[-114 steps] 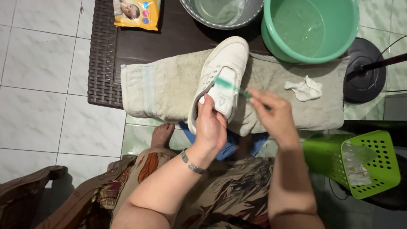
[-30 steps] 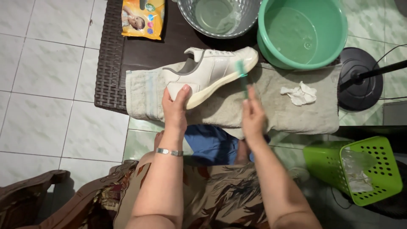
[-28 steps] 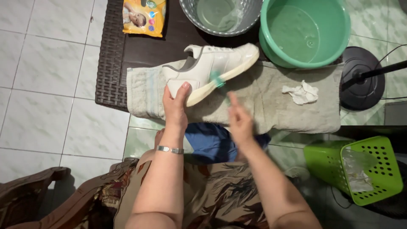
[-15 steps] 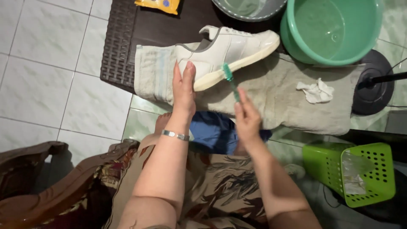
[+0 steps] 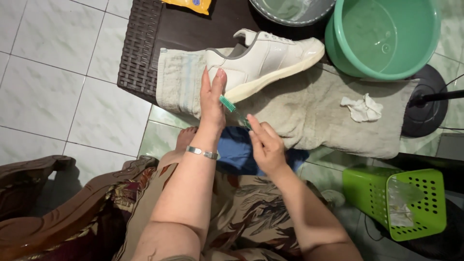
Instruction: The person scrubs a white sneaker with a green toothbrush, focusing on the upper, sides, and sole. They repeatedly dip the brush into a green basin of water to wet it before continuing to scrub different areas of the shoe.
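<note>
A white sneaker (image 5: 270,60) lies on its side on a beige towel (image 5: 328,121) spread over a dark wicker table (image 5: 140,53). My left hand (image 5: 212,99) presses flat against the heel end of the sneaker, a silver bracelet on its wrist. A green toothbrush (image 5: 231,107) is pinched in my right hand (image 5: 265,145), and its head touches the sole edge near the heel, right beside my left fingers.
A green basin of water (image 5: 386,38) and a grey basin (image 5: 290,9) stand at the back of the table. A crumpled white cloth (image 5: 361,107) lies on the towel. A yellow packet (image 5: 191,5) is at the top. A green perforated basket (image 5: 401,203) stands at the right, a fan base (image 5: 425,111) behind it.
The toothbrush has worked back along the sole from the toe toward the heel. My left hand stays on the heel end. The view has shifted slightly.
</note>
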